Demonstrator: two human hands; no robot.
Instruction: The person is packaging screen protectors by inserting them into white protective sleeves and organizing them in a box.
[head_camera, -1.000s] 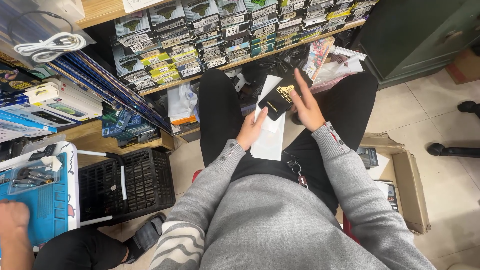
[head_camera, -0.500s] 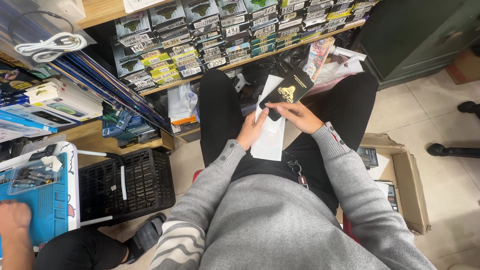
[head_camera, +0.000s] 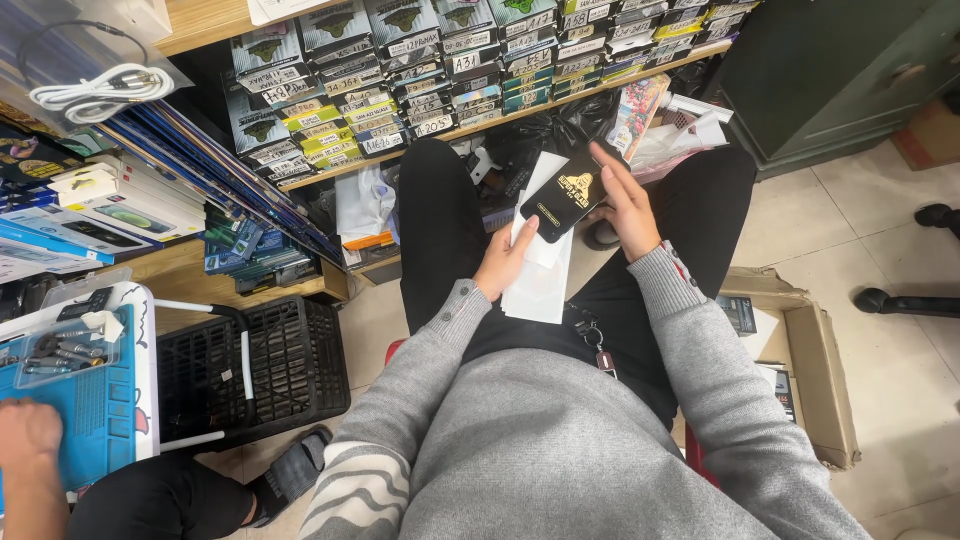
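Observation:
I sit with black trousers, looking down at my lap. My right hand (head_camera: 628, 203) holds a flat black packet with a gold emblem (head_camera: 563, 196) by its right edge, above my knees. My left hand (head_camera: 506, 261) touches the packet's lower left corner with its fingertips and rests on white sheets of paper (head_camera: 541, 285) lying across my lap. Both grey sleeves reach forward from the bottom of the view.
Shelves (head_camera: 420, 135) ahead hold rows of small boxed packets. A black plastic crate (head_camera: 262, 365) stands at my left, an open cardboard box (head_camera: 810, 360) at my right. Another person's hand (head_camera: 28, 435) rests on a blue work mat (head_camera: 85, 410) at the far left.
My right hand has lifted and turned the black packet so its emblem faces up. My left hand moved up to its lower corner.

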